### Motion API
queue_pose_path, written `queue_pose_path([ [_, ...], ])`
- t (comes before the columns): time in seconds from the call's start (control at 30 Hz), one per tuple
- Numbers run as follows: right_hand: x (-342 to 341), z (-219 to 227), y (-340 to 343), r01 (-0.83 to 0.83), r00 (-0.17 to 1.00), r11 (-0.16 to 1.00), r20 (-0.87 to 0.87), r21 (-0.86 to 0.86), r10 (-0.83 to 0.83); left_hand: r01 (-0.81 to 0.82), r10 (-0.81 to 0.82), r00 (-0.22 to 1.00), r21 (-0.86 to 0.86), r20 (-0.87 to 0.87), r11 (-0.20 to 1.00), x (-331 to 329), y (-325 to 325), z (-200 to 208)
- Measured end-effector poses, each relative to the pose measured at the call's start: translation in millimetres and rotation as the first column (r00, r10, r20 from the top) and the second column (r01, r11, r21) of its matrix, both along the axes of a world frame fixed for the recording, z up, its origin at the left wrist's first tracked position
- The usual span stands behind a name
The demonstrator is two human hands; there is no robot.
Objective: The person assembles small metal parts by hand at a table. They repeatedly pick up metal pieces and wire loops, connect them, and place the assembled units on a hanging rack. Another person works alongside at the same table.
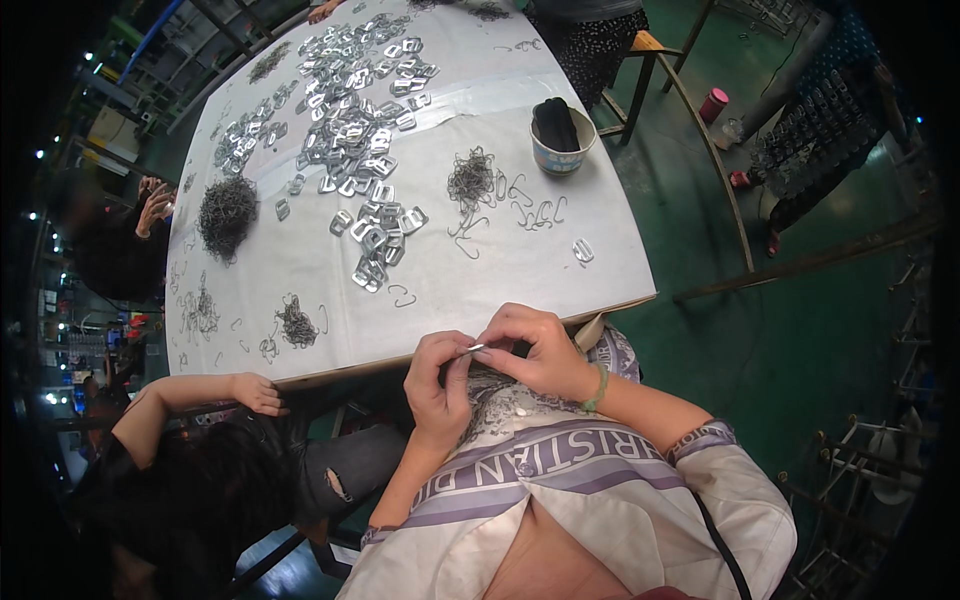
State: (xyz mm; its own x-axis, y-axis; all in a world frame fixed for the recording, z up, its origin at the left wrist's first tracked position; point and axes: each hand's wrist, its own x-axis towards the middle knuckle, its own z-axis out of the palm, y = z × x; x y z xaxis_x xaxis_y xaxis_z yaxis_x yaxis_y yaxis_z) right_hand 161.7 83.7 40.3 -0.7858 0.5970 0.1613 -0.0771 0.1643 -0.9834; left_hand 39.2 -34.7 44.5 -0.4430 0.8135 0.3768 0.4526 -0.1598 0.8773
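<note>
Just off the near edge of the table, my left hand (440, 380) and my right hand (535, 350) meet in front of my body. Between their fingertips is a small silvery metal piece (476, 349), seen nearly edge-on. Both hands pinch it, and the fingers hide much of its shape. Beyond them on the white tabletop (520, 290) lies a loose heap of shiny metal buckles (350, 140). One buckle (583, 251) lies alone near the right edge. Thin bent wire hooks (540, 213) are scattered beside a tangled pile of hooks (470, 180).
A paper tub (560, 157) with black material inside stands at the right edge. More hook piles (228, 215) lie at left. A co-worker's hand (258, 394) rests at the near left edge; another co-worker's hands (153, 207) are beyond. A wooden stool (648, 42) stands at right.
</note>
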Motion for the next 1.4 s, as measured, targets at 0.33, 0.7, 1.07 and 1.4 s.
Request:
queue_pose_path([
  [0.33,-35,-45,31,0.125,0.991,0.947,-0.001,0.295,-0.131,-0.069,0.047,0.991,0.176,0.123,0.982,-14,-17,8],
  [0.7,-69,-84,28,0.127,0.989,0.881,0.009,0.456,-0.147,-0.238,0.237,0.971,0.251,0.038,0.938,-33,-32,33],
  [1.07,-68,-82,28,0.079,0.993,0.857,0.036,0.509,-0.113,-0.320,0.294,0.947,0.284,0.130,0.904,-43,-47,38],
  [1.4,-71,-85,29,0.088,0.993,0.854,0.025,0.514,-0.117,-0.402,0.382,0.916,0.298,0.126,0.866,-50,-61,35],
])
